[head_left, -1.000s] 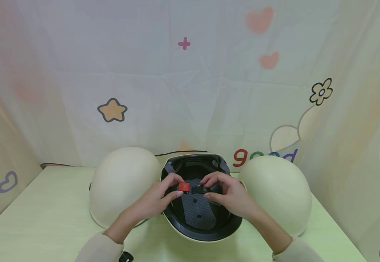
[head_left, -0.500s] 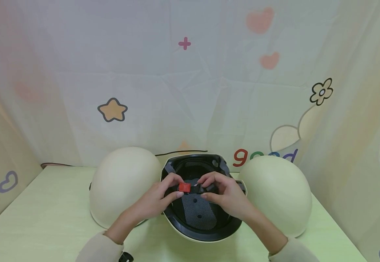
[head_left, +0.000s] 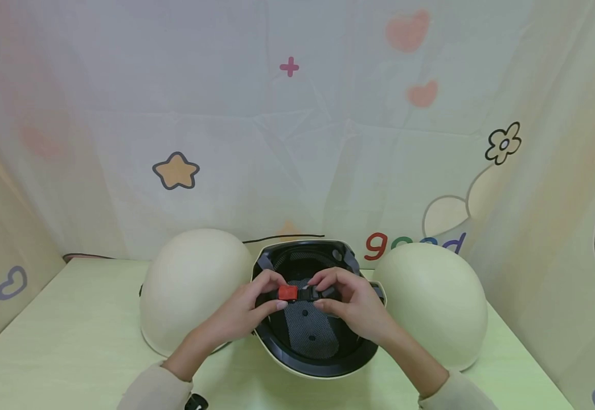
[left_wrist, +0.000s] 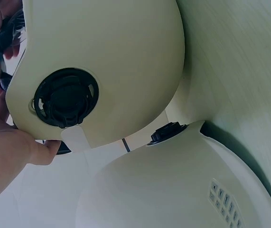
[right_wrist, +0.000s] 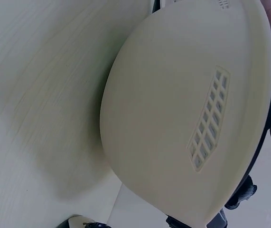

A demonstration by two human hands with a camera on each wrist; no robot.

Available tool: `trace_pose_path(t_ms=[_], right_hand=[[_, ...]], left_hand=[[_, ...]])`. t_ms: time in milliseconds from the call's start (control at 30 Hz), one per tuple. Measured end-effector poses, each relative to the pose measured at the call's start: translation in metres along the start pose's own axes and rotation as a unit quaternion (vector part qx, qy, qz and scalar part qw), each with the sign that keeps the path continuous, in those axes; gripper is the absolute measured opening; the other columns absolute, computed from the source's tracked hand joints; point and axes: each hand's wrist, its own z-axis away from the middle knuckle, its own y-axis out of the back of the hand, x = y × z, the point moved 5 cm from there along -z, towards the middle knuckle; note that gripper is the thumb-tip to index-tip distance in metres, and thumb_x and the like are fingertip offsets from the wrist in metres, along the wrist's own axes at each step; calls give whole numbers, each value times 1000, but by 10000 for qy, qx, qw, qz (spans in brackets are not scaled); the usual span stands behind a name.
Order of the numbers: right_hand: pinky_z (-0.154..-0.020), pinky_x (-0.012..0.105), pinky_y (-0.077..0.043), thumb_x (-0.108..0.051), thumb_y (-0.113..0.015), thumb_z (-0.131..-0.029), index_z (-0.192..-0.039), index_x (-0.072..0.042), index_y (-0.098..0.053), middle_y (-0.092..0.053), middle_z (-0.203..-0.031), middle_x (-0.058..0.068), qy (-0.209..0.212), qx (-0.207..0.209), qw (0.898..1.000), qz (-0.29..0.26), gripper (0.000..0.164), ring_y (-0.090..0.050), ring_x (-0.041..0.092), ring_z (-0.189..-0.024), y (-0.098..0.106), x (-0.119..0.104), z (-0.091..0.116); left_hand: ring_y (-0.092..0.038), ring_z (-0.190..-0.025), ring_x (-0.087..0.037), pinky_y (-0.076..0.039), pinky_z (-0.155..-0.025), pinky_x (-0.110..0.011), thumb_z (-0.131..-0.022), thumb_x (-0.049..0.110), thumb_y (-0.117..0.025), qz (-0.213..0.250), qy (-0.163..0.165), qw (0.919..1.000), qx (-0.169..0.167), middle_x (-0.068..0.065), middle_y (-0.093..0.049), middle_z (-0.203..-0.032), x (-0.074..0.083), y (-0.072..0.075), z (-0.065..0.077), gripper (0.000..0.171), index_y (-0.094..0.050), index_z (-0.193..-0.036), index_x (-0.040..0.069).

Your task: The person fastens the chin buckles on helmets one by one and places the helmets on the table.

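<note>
In the head view, a cream helmet (head_left: 323, 370) lies upside down on the table, its black padded inside (head_left: 311, 341) facing up. Over its opening my left hand (head_left: 246, 306) pinches the red end (head_left: 288, 292) of the chin-strap buckle between thumb and fingers. My right hand (head_left: 356, 304) pinches the black end (head_left: 310, 294), which sits right against the red one. How deep the two ends fit together cannot be told. The left wrist view shows a round black fitting (left_wrist: 66, 97) on the helmet's shell, and the right wrist view its vent grille (right_wrist: 209, 118).
Two more cream helmets stand dome up: one helmet (head_left: 195, 290) close on the left, another helmet (head_left: 433, 304) on the right. Behind the pale table (head_left: 61, 330) hangs a printed cloth (head_left: 225, 142). A dark cord (head_left: 284, 236) runs along the back.
The right hand has moved slightly left, bringing the black buckle end up to the red one, so the gap between them has closed. The left hand and the helmets have hardly moved.
</note>
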Motion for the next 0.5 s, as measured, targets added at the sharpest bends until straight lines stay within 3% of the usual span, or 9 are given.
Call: trace_pose_path(t_ms=[233, 367, 500], right_hand=[[-78, 25, -50, 9, -66, -77, -100, 5, -55, -57, -107, 20, 83, -170, 9998, -41, 26, -58, 20, -94, -2, 1, -1], [-77, 25, -50, 4, -68, -78, -109, 5, -58, -56, -109, 17, -50, -208, 9994, 271, 33, -58, 20, -93, -4, 2, 0], [-80, 24, -48, 0, -70, -77, -107, 1, -63, -57, -110, 12, -46, -188, 9977, 650, 30, -55, 21, -97, -4, 1, 0]], left_hand=[[-57, -96, -15, -43, -84, -38, -87, 12, -62, -130, 103, 9999, 29, -4, -65, -103, -1, 0, 0, 25, -50, -108, 9], [-57, -97, -15, -43, -84, -38, -87, 13, -62, -172, 43, 9998, 57, -3, -64, -103, -1, 0, 0, 24, -50, -107, 10], [-58, -102, -18, -43, -87, -41, -87, 14, -63, -217, -48, 9997, 107, -3, -63, -105, 0, -1, -1, 23, -51, -106, 10]])
